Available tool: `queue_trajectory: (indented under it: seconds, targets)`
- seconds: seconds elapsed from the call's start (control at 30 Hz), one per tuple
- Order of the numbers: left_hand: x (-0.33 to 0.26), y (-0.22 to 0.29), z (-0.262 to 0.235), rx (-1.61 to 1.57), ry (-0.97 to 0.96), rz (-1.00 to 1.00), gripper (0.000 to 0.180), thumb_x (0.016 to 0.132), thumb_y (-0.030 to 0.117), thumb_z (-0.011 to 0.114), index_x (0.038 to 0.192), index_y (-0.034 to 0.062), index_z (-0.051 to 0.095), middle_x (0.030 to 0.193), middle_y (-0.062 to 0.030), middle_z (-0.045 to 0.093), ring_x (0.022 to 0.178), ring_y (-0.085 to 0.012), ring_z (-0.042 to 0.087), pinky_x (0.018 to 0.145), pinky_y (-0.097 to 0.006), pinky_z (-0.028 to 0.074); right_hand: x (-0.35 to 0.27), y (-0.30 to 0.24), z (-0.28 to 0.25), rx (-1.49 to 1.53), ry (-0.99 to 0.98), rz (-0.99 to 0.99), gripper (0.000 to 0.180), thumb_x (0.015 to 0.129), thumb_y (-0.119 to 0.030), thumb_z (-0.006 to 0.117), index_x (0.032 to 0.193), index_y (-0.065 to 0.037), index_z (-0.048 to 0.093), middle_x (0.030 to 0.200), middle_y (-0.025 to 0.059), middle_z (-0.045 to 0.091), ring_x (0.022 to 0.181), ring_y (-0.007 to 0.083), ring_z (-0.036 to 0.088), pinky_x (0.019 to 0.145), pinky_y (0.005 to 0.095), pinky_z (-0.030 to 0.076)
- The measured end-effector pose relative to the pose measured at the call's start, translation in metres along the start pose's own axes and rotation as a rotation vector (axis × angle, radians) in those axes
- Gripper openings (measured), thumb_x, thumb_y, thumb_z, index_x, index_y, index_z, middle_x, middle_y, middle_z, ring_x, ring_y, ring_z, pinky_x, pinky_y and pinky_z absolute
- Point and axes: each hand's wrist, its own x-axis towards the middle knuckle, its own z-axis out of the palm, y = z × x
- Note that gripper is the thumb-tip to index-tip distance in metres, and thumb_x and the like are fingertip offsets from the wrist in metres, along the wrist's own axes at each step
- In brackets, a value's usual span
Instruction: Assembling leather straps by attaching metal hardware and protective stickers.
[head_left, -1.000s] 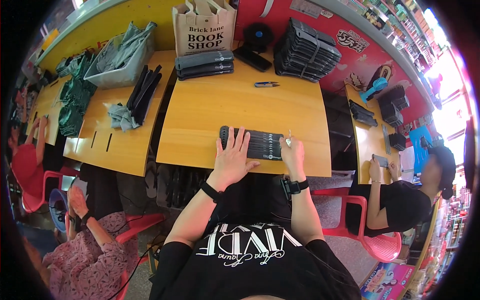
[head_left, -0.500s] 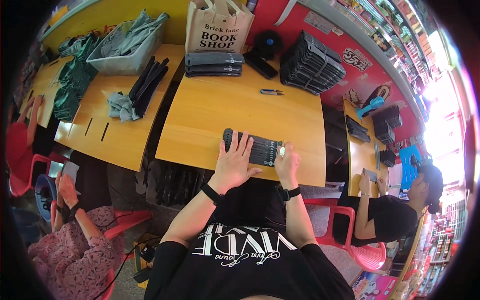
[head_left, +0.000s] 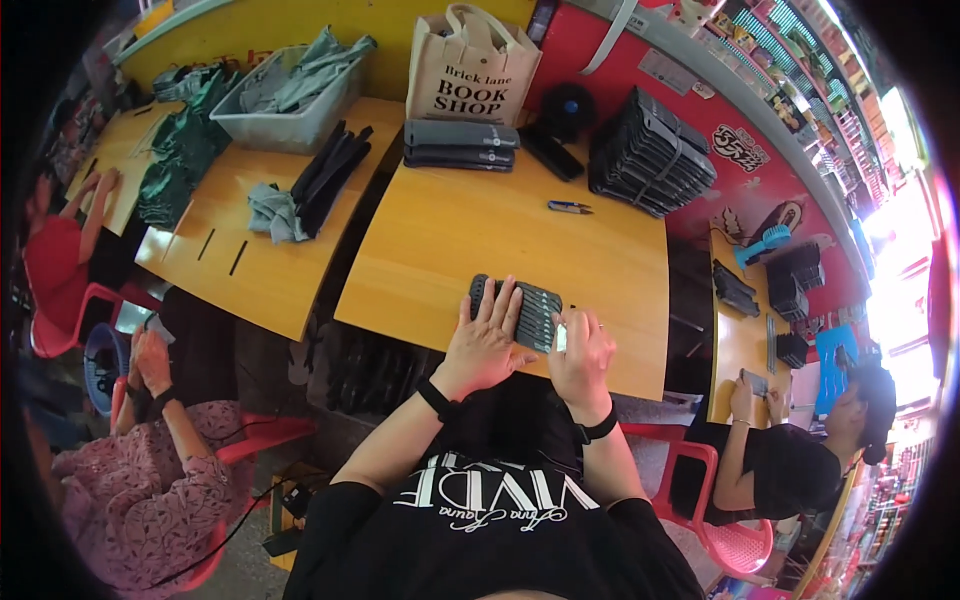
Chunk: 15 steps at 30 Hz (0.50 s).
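Observation:
A fanned-out set of dark grey, flat fabric pieces (head_left: 537, 312) lies near the front edge of my yellow wooden table (head_left: 430, 250). Pale marks line their right-hand side. My left hand (head_left: 487, 335) rests flat over their left part, fingers stretched and slightly apart. Just beyond their right end, my right hand (head_left: 584, 352) is closed around a small whitish object (head_left: 561, 338), most of it hidden by the fingers. Farther back on the table lies a pair of blue-handled thread snips (head_left: 570, 207), touched by neither hand.
Folded grey fabric (head_left: 460, 147) sits before a canvas tote bag (head_left: 470, 75). A tall strapped stack of dark pieces (head_left: 650, 155) and a black fan (head_left: 567, 108) stand at the back. A grey bin (head_left: 290, 125) holds cloth. Co-workers sit left and right (head_left: 775, 450).
The whole view has shifted, so the table appears farther right and slightly lower. My right hand has turned and come a little nearer the front edge; my left hand stays flat on the pieces.

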Motion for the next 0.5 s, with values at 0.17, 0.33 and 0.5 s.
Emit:
queue_trajectory:
  seconds: [0.17,0.33,0.5]
  targets:
    - [-0.002,-0.004,0.005,-0.154,0.162,-0.072,0.094,0.078,0.042,0.067,0.144,-0.0067,0.022,0.154,-0.0202,0.015,0.141,-0.0431,0.016,0.107,-0.057,0.022,0.003,-0.018,-0.01,0.005,0.119,-0.085,0.023,0.066,0.006,0.063,0.086,-0.003,0.057,0.078,0.0115,0.055,0.063,0.0306,0.055,0.052,0.0378,0.042]
    - [-0.007,-0.004,-0.012,-0.232,0.462,-0.074,0.073,0.074,0.007,0.065,0.141,0.0054,0.037,0.15,-0.0197,0.025,0.129,-0.0422,0.034,0.103,-0.051,0.028,0.022,-0.015,-0.054,0.079,0.293,-0.031,0.013,0.078,0.003,0.066,0.081,-0.003,0.055,0.069,0.0111,0.054,0.054,0.0251,0.053,0.049,0.0333,0.039]
    - [-0.012,-0.02,-0.072,-0.253,0.566,0.118,0.046,0.069,-0.002,0.063,0.115,0.0042,0.06,0.122,-0.0156,0.057,0.115,-0.0377,0.05,0.092,-0.045,0.042,0.016,0.027,-0.062,0.51,0.208,0.371,0.011,0.087,-0.006,0.066,0.093,-0.002,0.059,0.067,-0.0023,0.049,0.06,0.0047,0.041,0.053,0.0218,0.032]
